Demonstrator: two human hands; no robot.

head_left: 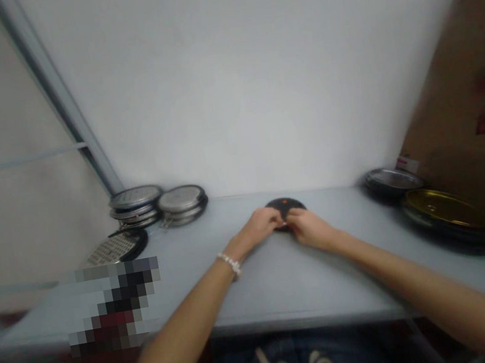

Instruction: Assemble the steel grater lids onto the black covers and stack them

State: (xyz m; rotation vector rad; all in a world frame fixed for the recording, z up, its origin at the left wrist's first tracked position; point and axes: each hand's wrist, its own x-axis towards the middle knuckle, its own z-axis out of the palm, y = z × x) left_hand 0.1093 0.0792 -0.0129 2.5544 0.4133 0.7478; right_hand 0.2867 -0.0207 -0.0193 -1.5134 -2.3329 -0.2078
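A round black disc [285, 204] with a small orange mark lies on the table, in front of me. Both my hands meet at its near edge and cover part of it. The fingers of my left hand [263, 224], on the wrist side of a pale beaded bracelet [230, 265], are pinched together. My right hand [311, 228] also pinches, its fingertips close to the left ones. A tiny pale bit shows between the fingertips, too small and blurred to name.
Stacked round silver-faced discs [181, 200] and another stack [135, 199] stand at the back left, near a patterned disc [116, 249]. At right are a dark-rimmed disc [395, 179], gold-topped round pieces [447, 209] and a cardboard box [459, 106]. A white wall [225, 84] rises behind.
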